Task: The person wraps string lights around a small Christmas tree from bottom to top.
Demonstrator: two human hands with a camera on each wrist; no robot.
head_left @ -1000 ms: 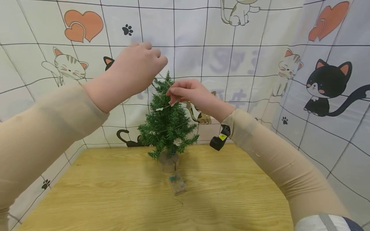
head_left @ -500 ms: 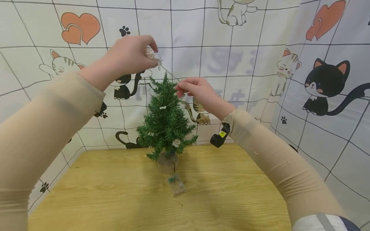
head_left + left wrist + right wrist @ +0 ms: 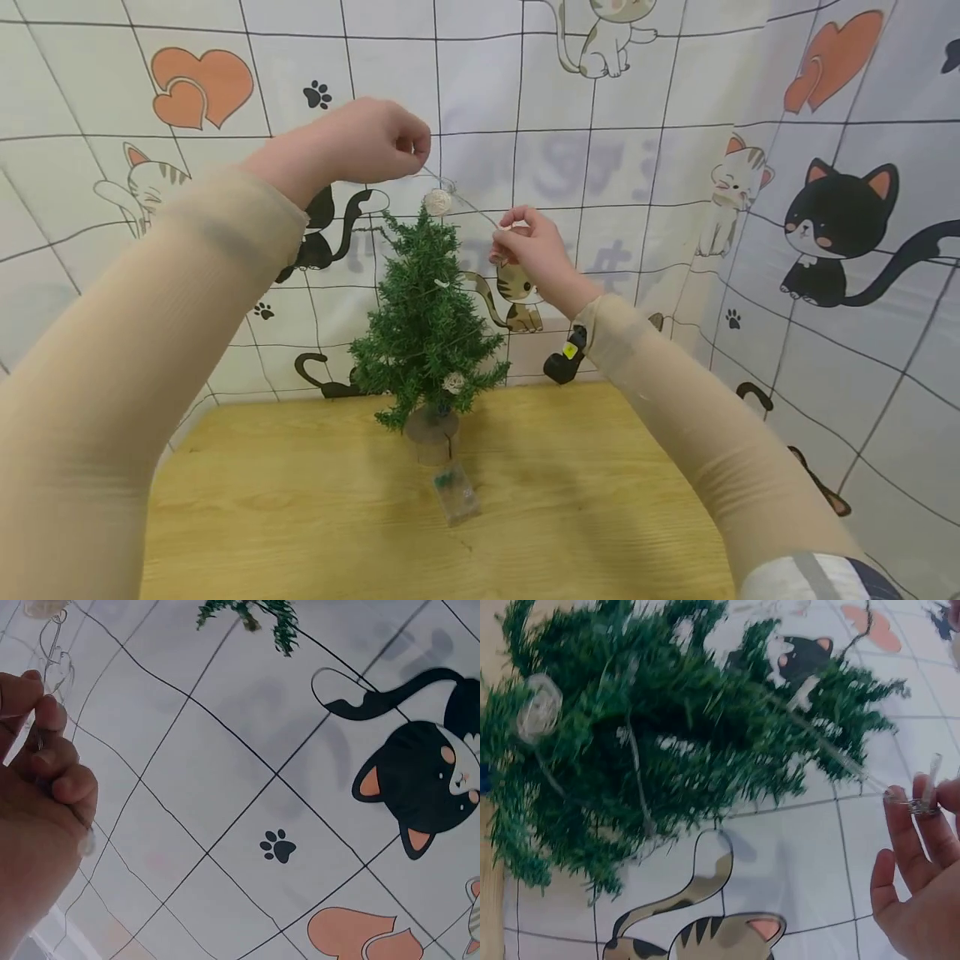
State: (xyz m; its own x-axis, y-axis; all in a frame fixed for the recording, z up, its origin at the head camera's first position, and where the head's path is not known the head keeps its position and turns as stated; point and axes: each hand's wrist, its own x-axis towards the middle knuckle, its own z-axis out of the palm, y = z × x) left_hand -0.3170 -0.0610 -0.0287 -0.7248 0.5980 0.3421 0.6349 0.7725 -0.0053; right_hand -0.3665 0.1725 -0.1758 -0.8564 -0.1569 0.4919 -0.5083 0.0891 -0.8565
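Note:
A small artificial Christmas tree stands upright on a round wooden base. My left hand, raised left of the treetop, has its fingers curled round a thin string-light wire; the wire also shows by its fingers in the left wrist view. To the right of the tree, my right hand pinches the same wire between thumb and fingers. From the stretch between the hands hangs a white woven ball, close to the tip. Another white ball sits low in the branches, where wire runs across the greenery.
A clear flat box with something green inside lies on the wooden table before the base. Behind is a white gridded curtain printed with cats. A black strap with a device hangs at my right wrist.
The left hand, which held a white ball half a second ago, now grips wire, and the ball hangs by the treetop. The right hand has moved slightly right, still pinching the wire.

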